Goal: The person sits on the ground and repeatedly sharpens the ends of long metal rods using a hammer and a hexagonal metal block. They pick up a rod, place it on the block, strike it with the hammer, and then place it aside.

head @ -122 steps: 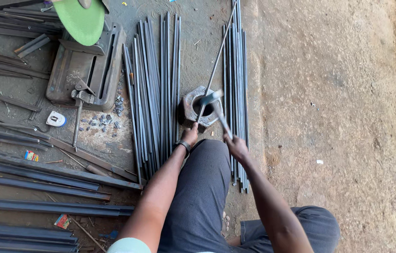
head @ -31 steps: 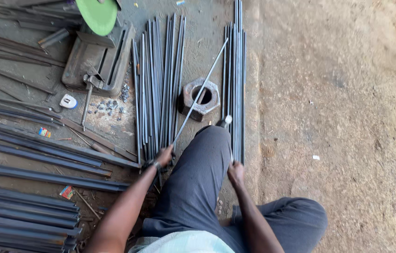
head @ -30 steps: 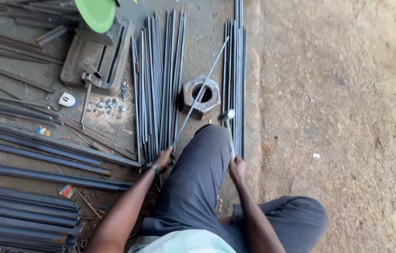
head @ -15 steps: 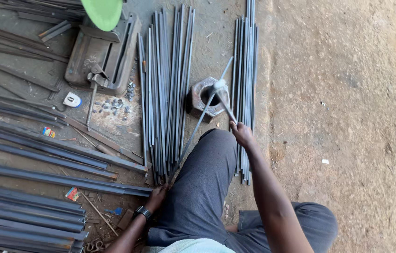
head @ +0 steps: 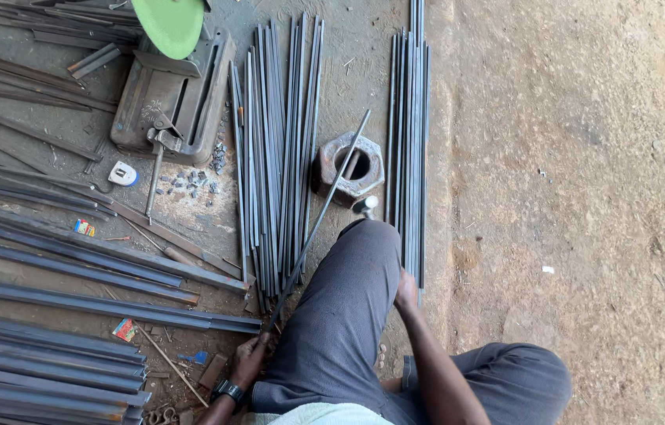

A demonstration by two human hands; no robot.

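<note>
Dusty concrete floor held bundles of steel rods beside a large rusty hex nut. One thin rod slanted across the nut, its lower end clasped in the left hand. Whether the right hand, behind the knee, held anything could not be told.

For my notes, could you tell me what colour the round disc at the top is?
The disc is bright green, seen in the head view.
</note>
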